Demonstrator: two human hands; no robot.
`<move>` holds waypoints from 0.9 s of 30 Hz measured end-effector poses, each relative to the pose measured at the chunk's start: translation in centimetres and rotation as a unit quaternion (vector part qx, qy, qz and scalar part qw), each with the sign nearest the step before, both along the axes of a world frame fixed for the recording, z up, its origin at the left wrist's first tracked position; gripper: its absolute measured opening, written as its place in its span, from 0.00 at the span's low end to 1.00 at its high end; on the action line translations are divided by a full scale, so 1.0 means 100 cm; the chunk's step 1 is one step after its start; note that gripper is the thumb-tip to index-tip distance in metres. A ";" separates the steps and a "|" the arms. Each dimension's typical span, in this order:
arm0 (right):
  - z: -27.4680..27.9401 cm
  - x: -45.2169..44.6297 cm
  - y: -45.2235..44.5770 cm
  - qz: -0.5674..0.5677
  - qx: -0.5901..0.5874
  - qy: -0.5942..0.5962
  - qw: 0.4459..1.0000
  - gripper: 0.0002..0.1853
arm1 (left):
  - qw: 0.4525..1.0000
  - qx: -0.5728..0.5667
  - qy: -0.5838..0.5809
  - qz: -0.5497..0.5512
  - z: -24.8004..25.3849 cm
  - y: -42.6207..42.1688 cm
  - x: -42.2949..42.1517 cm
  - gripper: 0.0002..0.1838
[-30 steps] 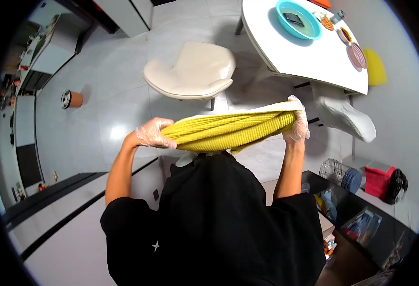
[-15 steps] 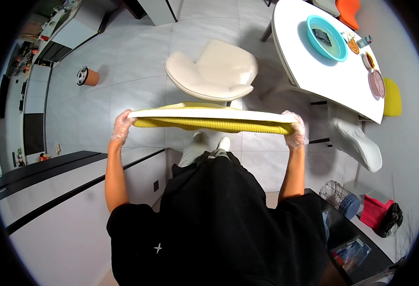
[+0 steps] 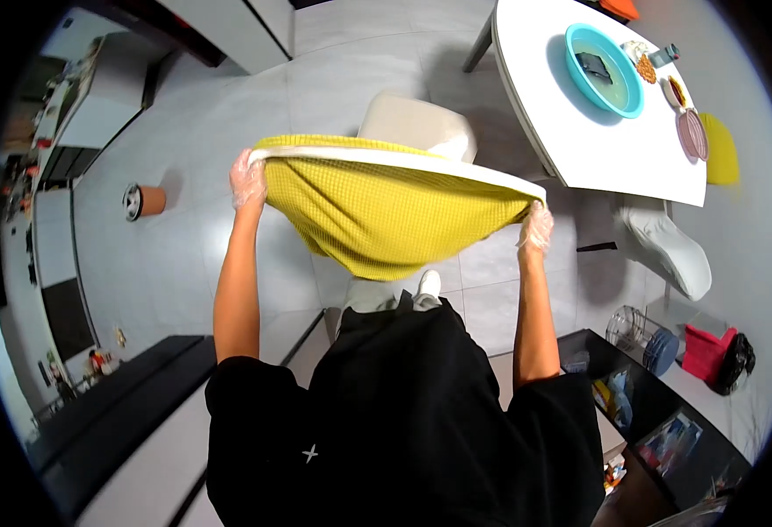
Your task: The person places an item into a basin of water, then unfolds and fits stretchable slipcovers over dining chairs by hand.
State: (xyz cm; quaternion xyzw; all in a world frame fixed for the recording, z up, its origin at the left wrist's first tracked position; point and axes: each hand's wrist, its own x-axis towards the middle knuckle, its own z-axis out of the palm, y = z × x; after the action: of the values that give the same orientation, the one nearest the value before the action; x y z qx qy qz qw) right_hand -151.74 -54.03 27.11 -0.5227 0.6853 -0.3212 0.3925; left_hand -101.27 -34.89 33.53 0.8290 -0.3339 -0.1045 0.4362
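A yellow waffle-textured fabric cover (image 3: 377, 215) with a white band along its edge is stretched out wide in front of my body. At its left end, my left hand (image 3: 248, 182), in a clear plastic glove, is closed around the band. My right hand (image 3: 536, 230), gloved the same way, grips the opposite corner a little lower. Between my hands the cloth sags in a deep curve. Behind it, the beige chair (image 3: 430, 125) is partly hidden, with the top part of it showing past the band.
To the right stands a white table (image 3: 570, 145) bearing a turquoise basin (image 3: 625, 104) with water and a dark item in it. A grey chair (image 3: 663, 250) is beside the table. On the floor at left sits an orange-brown bin (image 3: 151, 200). Dark shelving (image 3: 645, 413) is at lower right.
Both hands have moved up and forward with the cover, the left one more. The cloth now hangs open and billows down, where before it was a narrow strip. My view has turned slightly.
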 end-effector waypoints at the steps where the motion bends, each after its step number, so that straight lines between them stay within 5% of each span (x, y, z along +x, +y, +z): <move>1: 0.011 0.007 -0.010 0.012 -0.060 -0.073 0.996 0.16 | 0.999 -0.034 0.011 -0.001 -0.006 -0.031 0.016 0.11; 4: 0.062 0.035 -0.059 0.041 -0.155 0.283 0.946 0.18 | 0.995 -0.064 0.072 -0.025 -0.034 -0.121 0.057 0.10; 6: 0.070 0.047 -0.093 0.034 -0.152 0.273 0.949 0.20 | 0.988 0.007 0.138 -0.069 -0.051 -0.171 0.078 0.08; 8: 0.068 0.073 -0.123 -0.103 0.043 -0.013 0.994 0.19 | 0.981 0.043 0.168 -0.085 -0.070 -0.207 0.068 0.07; 12: -0.058 0.086 -0.166 -0.295 0.119 -0.203 0.926 0.17 | 0.958 0.210 0.152 -0.123 -0.200 -0.248 0.080 0.10; 13: -0.081 0.098 -0.160 -0.275 0.142 -0.100 0.946 0.16 | 0.950 0.252 0.143 -0.118 -0.237 -0.243 0.083 0.11; 15: -0.216 0.053 -0.138 -0.074 0.214 0.142 0.964 0.16 | 0.908 0.376 0.075 -0.170 -0.279 -0.214 0.087 0.14; 16: -0.215 0.061 -0.126 0.014 0.278 0.198 0.940 0.15 | 0.862 0.451 0.016 -0.231 -0.291 -0.190 0.088 0.16; 18: -0.182 0.092 -0.096 0.191 0.394 0.294 0.850 0.22 | 0.804 0.485 0.280 -0.198 -0.314 -0.135 0.095 0.21; 21: -0.136 0.094 -0.081 0.142 0.323 0.089 0.931 0.33 | 0.746 0.225 0.621 -0.081 -0.262 -0.089 0.082 0.26; 23: -0.116 0.075 -0.069 0.132 0.345 0.109 0.923 0.38 | 0.649 0.067 0.754 -0.080 -0.204 -0.082 0.065 0.27; 27: -0.076 0.040 -0.031 0.112 0.495 -0.083 0.858 0.38 | 0.611 0.024 0.787 -0.078 -0.163 -0.045 0.051 0.28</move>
State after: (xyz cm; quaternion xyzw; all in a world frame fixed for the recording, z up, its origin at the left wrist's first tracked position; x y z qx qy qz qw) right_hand -147.79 -57.17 19.53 -0.3044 0.6553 0.0638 0.6884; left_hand -96.20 -39.37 17.18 0.4088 0.0768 -0.7585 0.5017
